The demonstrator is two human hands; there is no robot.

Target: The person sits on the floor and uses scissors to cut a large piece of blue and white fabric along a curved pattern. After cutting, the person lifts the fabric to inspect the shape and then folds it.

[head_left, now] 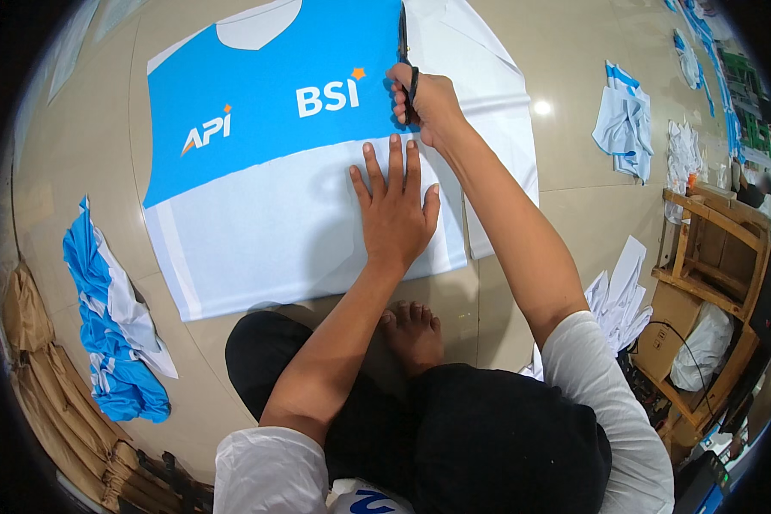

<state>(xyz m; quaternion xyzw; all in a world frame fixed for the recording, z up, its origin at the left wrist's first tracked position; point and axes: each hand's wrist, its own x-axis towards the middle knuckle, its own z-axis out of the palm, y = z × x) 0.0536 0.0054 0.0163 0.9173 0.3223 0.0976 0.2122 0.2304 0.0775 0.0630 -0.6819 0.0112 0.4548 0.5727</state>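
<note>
Scissors [405,51] in our right hand [428,104], gripped shut around the handles, cut up the blue-and-white fabric panel [265,163] on the floor [77,146] while our left hand [394,210] lies open, pressing it flat; we judge the upper stretch remains uncut.

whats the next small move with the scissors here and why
Probably another short snip forward along the right edge of the blue panel. The right hand holds the scissors with the blades pointing away up the fabric, while the left hand lies flat on the white part just below, pinning it to the floor.
</note>
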